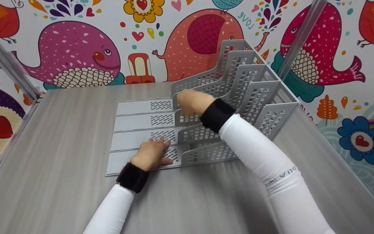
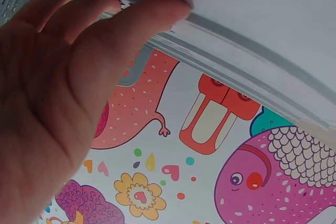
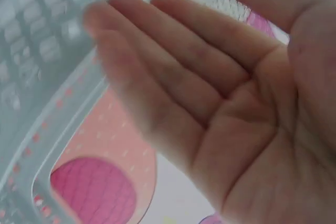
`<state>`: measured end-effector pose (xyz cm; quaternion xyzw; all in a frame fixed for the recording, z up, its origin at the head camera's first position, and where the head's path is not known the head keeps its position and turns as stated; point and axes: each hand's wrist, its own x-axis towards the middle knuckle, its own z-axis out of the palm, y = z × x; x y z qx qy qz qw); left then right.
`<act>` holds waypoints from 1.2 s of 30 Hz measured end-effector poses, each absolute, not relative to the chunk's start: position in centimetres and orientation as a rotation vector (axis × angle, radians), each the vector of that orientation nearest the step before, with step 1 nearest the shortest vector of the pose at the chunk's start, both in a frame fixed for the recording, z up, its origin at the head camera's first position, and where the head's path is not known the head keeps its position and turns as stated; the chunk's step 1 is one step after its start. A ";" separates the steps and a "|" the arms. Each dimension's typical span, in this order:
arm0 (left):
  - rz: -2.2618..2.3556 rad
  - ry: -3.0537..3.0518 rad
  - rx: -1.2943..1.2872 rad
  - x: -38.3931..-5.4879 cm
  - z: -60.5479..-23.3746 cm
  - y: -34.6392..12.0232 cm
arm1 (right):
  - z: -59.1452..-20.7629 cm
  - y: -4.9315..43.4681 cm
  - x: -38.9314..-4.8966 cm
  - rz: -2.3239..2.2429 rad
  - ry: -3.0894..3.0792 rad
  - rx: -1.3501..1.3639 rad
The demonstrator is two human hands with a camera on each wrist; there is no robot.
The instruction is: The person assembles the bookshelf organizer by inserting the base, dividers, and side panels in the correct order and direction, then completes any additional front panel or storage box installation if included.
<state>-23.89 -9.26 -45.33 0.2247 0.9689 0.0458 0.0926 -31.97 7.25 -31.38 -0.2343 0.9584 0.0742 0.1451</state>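
A grey plastic file organizer [image 1: 203, 155] with perforated upright dividers stands on the table, its long flat base panels [image 1: 127, 141] stretching out to the left. On the slotted part of the nearer panels rests my left hand [image 1: 151, 152], fingers spread. The left wrist view shows this hand's fingertips [image 2: 163, 11] against the grey-white panel. My right hand [image 1: 193, 102] is over the low front ends of the middle dividers. In the right wrist view the right hand's fingers [image 3: 194, 45] are extended beside a perforated divider [image 3: 37, 40], with a bare palm and nothing held.
The wood-grain table [image 1: 60, 146] carries the organizer. Behind it stands a wall [image 1: 148, 42] printed with cartoon animals, with metal frame posts [image 1: 300, 39] at the corners. The organizer's tall back end [image 1: 284, 87] rises at the right, near that wall.
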 end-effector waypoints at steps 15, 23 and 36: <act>0.170 2.843 0.602 -23.9 -45.2 -9.1 | -34.6 9.6 -35.5 0.156 2.843 -0.677; 0.170 2.856 0.616 -24.2 -45.2 -9.1 | -34.6 9.8 -35.9 0.172 2.835 -0.739; 0.159 2.844 0.599 -24.2 -45.3 -9.0 | -34.6 9.5 -35.5 0.149 2.862 -0.707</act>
